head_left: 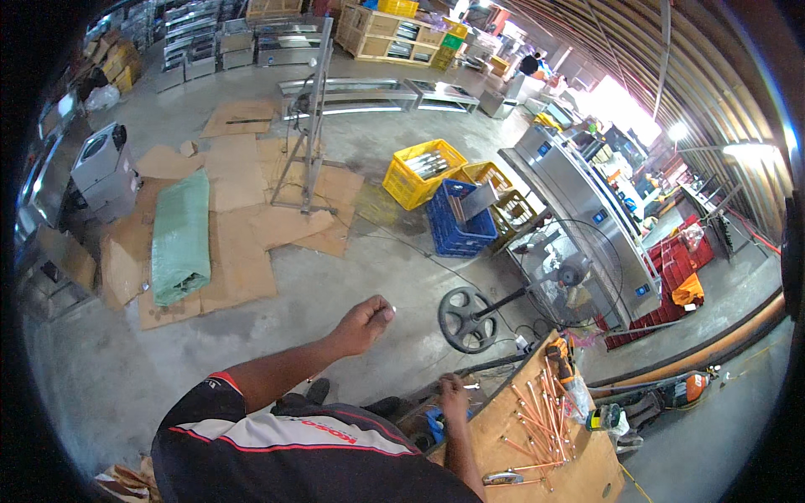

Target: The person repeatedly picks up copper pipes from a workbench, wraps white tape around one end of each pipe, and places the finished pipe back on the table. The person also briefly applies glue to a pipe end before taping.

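Observation:
My left hand (pixel 362 327) is raised over the floor, its fingers curled closed. A tiny whitish spot shows at the fingertips; what it is, I cannot make out. Low beside the wooden tabletop (pixel 484 438), my right hand (pixel 454 397) is closed, with a small silvery piece (pixel 471 386) sticking out from it. Several thin copper-coloured rods (pixel 541 419) lie in a loose pile on that tabletop, right of my right hand. Near my right forearm, at the pile's lower end, is a silvery hand tool (pixel 503 478). Something blue (pixel 435 424) shows below my right hand, partly hidden.
A pedestal fan (pixel 570 274) on a round black base (pixel 467 319) stands ahead. Beyond are a blue crate (pixel 459 226), a yellow crate (pixel 411 186) and a long steel unit (pixel 579 214). Flattened cardboard (pixel 239 251) with a green wrapped bundle (pixel 180 239) covers the left floor.

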Demonstrator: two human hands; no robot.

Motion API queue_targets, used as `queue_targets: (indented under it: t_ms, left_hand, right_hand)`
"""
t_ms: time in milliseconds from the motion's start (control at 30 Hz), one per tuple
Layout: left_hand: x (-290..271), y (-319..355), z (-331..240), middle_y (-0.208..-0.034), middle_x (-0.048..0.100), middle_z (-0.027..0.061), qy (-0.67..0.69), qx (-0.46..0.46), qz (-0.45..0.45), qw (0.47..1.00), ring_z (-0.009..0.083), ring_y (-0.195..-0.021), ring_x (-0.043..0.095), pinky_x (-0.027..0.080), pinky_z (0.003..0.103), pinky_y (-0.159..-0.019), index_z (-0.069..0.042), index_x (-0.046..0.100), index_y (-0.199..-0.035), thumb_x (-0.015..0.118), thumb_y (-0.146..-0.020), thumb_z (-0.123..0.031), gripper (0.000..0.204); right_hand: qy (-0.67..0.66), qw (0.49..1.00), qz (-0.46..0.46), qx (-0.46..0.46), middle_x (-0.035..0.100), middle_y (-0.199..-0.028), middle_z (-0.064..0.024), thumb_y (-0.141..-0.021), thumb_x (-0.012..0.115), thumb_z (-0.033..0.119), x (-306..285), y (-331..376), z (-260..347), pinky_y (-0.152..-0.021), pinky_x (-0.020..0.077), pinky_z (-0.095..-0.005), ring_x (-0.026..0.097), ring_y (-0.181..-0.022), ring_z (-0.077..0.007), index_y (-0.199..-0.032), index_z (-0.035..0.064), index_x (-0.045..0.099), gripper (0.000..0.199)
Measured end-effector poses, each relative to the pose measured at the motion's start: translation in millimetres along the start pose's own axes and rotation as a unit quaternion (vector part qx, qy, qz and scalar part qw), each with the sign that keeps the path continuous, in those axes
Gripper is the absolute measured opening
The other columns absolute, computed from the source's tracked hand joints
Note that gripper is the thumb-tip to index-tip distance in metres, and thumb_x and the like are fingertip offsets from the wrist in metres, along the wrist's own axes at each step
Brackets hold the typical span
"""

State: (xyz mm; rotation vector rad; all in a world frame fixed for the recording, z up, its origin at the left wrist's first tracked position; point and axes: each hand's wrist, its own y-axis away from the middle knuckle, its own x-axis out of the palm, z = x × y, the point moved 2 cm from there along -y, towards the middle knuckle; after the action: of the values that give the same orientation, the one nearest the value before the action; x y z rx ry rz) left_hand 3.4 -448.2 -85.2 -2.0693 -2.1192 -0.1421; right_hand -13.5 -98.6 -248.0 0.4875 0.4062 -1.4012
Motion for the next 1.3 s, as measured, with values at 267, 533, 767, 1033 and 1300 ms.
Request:
queue_targets:
  t_ms: [267,533,767,1033,1300]
  left_hand:
    - [17.7,-37.3,-11.6,-0.063,0.043,-0.0037,0.176,-0.046,-0.055,0.982,0.0059,-0.049,0.039,0.033,0.023,-0.045,-0.009,0.05,-0.094,0.053,-0.103,-0.03,0.023]
    - [-46.0,-69.5,-4.0,-0.065,0.05,0.0007,0.351,-0.047,-0.24,0.904,0.0111,-0.045,0.042,0.035,0.025,-0.042,-0.011,0.053,-0.097,0.054,-0.101,-0.043,0.032]
    - [-101.2,-54.9,-5.6,-0.096,0.066,0.0098,0.291,-0.089,-0.325,0.895,0.0158,-0.085,0.062,0.05,0.032,-0.071,-0.007,0.056,-0.125,0.052,-0.101,-0.047,0.047]
    - [-49.5,64.6,8.3,-0.107,0.065,0.0091,-0.26,0.041,-0.217,0.94,0.0211,-0.087,0.065,0.053,0.035,-0.075,-0.008,0.062,-0.122,0.073,-0.088,-0.023,0.039]
    - [-21.4,72.3,-18.7,-0.097,0.062,0.0067,-0.476,0.232,0.029,0.848,0.0258,-0.081,0.065,0.052,0.038,-0.064,-0.02,0.072,-0.104,0.08,-0.075,-0.03,0.031]
  right_hand:
    - [-0.171,0.964,0.201,-0.04,0.07,-0.097,-0.0089,-0.101,0.055,0.031,93.4,12.1,167.7,-0.081,0.0497,-0.0354,0.064,-0.089,-0.0208,-0.113,0.0025,0.063,0.032]
    - [-0.121,0.924,0.359,-0.052,0.069,-0.089,-0.0065,-0.097,0.063,0.028,112.5,-39.4,224.7,-0.079,0.0492,-0.0315,0.062,-0.085,-0.0139,-0.108,0.0007,0.064,0.029]
    - [-0.281,0.856,0.432,0.045,0.066,-0.089,-0.0056,-0.09,0.064,0.009,135.3,-76.8,252.2,-0.077,0.0531,-0.0342,0.064,-0.082,-0.0197,-0.106,0.0014,0.063,0.017]
    - [-0.344,0.812,0.441,0.168,0.061,-0.083,-0.0042,-0.092,0.067,0.017,128.1,-105.3,297.0,-0.065,0.0521,-0.0302,0.065,-0.071,-0.0187,-0.1,0.0032,0.061,0.017]
    - [-0.354,0.805,0.445,0.171,0.062,-0.082,-0.0055,-0.092,0.067,0.016,146.2,-64.2,287.4,-0.064,0.0525,-0.0312,0.064,-0.071,-0.0188,-0.1,0.0033,0.06,0.017]
